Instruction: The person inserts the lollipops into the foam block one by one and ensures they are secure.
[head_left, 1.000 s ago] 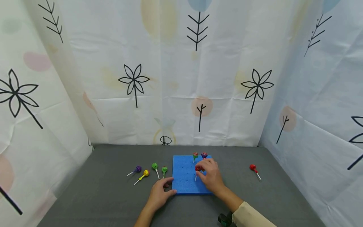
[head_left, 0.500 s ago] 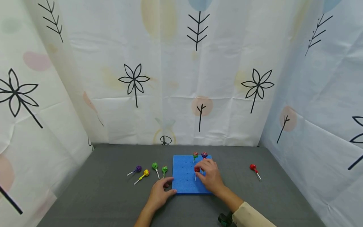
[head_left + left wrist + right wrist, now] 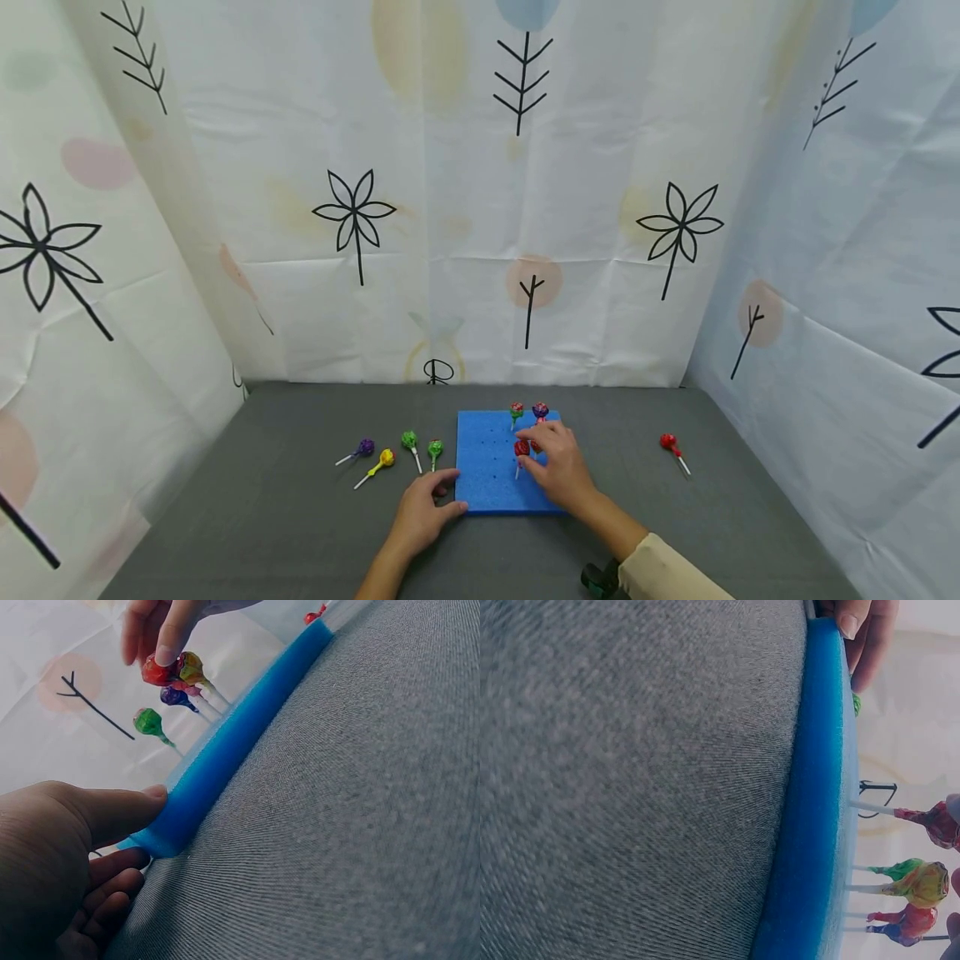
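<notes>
A blue foam board [image 3: 483, 493] with small holes lies on the grey cloth. My right hand [image 3: 561, 468] pinches the head of a red lollipop [image 3: 522, 448], whose white stick meets the board upright. Beside it a yellow lollipop [image 3: 191, 669] stands in the board, partly behind the fingers in the head view. Farther back stand a green-and-red lollipop [image 3: 517, 411] and a purple one [image 3: 540, 409]. At the board's near left corner my left hand [image 3: 420, 512] rests its thumb and fingers against the edge.
Left of the board lie a purple lollipop [image 3: 365, 447], a yellow lollipop [image 3: 386, 457] and two green lollipops [image 3: 408, 439]. Another red lollipop [image 3: 669, 442] lies off to the right. A patterned cloth backdrop [image 3: 465, 208] rises behind the table and at both sides.
The right fingers have shifted very slightly, and more of the red lollipop's head shows between them. The left hand and the board have stayed in place.
</notes>
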Available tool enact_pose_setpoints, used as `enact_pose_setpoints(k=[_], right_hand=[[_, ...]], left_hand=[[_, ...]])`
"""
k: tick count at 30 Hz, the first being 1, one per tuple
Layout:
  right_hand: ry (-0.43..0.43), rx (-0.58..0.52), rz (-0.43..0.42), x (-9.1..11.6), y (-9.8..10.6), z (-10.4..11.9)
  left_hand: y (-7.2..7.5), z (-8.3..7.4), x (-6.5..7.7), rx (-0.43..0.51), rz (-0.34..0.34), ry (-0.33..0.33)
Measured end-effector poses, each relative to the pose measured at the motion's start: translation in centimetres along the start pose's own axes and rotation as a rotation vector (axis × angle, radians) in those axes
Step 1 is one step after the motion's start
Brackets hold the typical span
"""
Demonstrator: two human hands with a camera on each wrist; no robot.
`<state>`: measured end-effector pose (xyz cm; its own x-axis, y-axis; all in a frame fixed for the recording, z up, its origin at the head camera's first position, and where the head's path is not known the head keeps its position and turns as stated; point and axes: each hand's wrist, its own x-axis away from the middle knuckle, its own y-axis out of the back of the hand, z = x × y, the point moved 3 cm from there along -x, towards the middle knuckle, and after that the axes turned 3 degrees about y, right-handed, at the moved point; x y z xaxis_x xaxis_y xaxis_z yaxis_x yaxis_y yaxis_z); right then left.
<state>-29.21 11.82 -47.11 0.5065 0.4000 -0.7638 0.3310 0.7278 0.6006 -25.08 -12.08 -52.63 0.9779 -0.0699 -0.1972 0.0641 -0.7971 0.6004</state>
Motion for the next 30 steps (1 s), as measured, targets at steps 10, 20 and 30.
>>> enact_pose_setpoints(k=[10,20,30], right_hand=[[-0.019,-0.003,-0.003,0.11,0.04,0.06],[-0.055,-0.004,0.014,0.17,0.05,0.12],[-0.033,0.005,0.003,0.33,-0.08,0.21]], left_hand=[[0.03,-0.12,-0.02,0.011,0.011,0.003],[0.0,-0.08,-0.15,0.005,0.018,0.008],[-0.01,0.12,-0.14,0.001,0.007,0.005]])
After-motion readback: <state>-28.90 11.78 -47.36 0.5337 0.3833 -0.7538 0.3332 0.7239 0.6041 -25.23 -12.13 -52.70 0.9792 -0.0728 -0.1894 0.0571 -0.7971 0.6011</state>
